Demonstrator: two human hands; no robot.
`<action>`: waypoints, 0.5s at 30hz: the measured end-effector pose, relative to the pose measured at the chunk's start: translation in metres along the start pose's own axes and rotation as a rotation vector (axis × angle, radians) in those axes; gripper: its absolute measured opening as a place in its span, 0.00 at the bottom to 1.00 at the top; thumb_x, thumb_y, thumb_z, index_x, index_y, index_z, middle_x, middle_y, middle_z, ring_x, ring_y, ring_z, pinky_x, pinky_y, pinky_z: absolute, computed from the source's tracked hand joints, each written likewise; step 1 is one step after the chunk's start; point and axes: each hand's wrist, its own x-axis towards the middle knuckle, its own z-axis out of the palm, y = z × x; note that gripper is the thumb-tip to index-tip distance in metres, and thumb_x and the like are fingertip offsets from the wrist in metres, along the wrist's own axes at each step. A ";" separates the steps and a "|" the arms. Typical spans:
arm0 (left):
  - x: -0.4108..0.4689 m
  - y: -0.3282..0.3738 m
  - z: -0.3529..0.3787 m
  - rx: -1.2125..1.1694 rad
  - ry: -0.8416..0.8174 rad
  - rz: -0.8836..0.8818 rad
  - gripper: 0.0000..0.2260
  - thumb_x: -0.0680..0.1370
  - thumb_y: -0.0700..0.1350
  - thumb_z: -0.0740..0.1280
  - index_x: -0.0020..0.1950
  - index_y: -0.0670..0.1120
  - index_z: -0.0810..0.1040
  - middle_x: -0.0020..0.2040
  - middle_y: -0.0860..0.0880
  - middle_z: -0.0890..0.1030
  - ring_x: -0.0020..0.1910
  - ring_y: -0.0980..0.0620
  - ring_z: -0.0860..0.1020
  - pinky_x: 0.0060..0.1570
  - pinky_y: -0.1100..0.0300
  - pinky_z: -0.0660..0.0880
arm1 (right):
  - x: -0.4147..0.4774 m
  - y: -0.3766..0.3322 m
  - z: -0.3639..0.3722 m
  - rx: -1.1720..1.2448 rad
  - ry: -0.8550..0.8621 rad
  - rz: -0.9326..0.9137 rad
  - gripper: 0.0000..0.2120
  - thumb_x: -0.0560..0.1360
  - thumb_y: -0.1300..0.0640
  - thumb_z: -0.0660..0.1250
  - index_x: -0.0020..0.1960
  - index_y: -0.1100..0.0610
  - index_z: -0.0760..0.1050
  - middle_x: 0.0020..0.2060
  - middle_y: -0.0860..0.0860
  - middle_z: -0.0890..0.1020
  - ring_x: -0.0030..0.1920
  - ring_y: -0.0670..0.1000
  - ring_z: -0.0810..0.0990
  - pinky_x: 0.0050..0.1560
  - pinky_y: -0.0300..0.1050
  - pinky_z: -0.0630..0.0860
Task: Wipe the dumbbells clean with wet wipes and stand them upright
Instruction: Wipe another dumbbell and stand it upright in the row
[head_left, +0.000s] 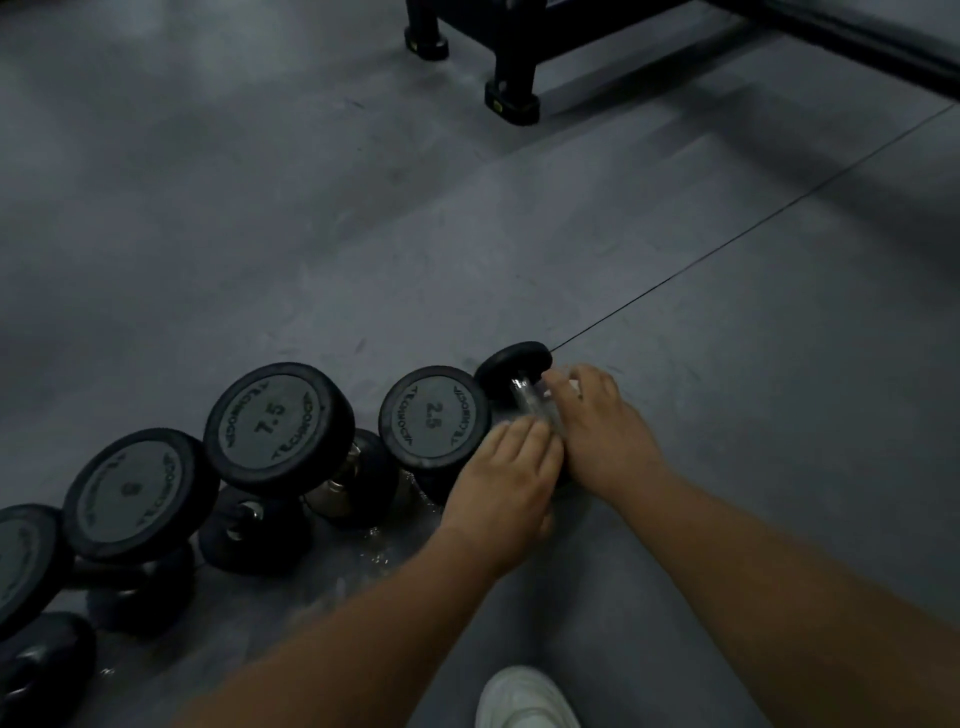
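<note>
A small black dumbbell (513, 364) lies on its side on the grey floor, its chrome handle pointing towards me. My left hand (506, 483) grips its near end and hides that head. My right hand (597, 431) is closed over the handle, pressing a pale wet wipe (537, 408) against it. To the left, a dumbbell marked 2.5 (434, 415) stands upright, touching the lying one. Further left stand a 7.5 dumbbell (275, 421) and another upright one (135, 493).
More dumbbells crowd the lower left corner (26, 566). Shiny wet-looking glints (376, 545) mark the floor below the 2.5 dumbbell. Black feet of a rack (511, 101) stand at the top. A white shoe (524, 699) shows at the bottom edge.
</note>
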 end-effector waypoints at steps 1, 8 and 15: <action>0.001 0.006 0.005 -0.043 -0.026 -0.020 0.27 0.69 0.51 0.69 0.66 0.42 0.73 0.60 0.43 0.76 0.60 0.43 0.75 0.62 0.51 0.73 | -0.002 0.007 -0.001 -0.017 -0.007 -0.007 0.30 0.72 0.56 0.64 0.73 0.50 0.61 0.60 0.54 0.67 0.60 0.55 0.68 0.45 0.46 0.74; 0.025 0.011 0.029 -0.182 -0.289 -0.246 0.17 0.80 0.47 0.63 0.68 0.46 0.67 0.60 0.45 0.76 0.58 0.43 0.76 0.47 0.51 0.74 | -0.008 0.033 0.007 -0.038 -0.044 -0.048 0.28 0.72 0.62 0.62 0.71 0.54 0.64 0.59 0.55 0.68 0.59 0.56 0.69 0.43 0.43 0.66; 0.017 0.009 0.047 -0.236 -0.200 -0.314 0.12 0.79 0.40 0.61 0.63 0.47 0.69 0.57 0.44 0.76 0.54 0.42 0.77 0.41 0.52 0.67 | -0.005 0.025 0.012 0.130 -0.132 -0.032 0.17 0.75 0.63 0.62 0.63 0.54 0.69 0.57 0.54 0.73 0.53 0.57 0.77 0.48 0.51 0.76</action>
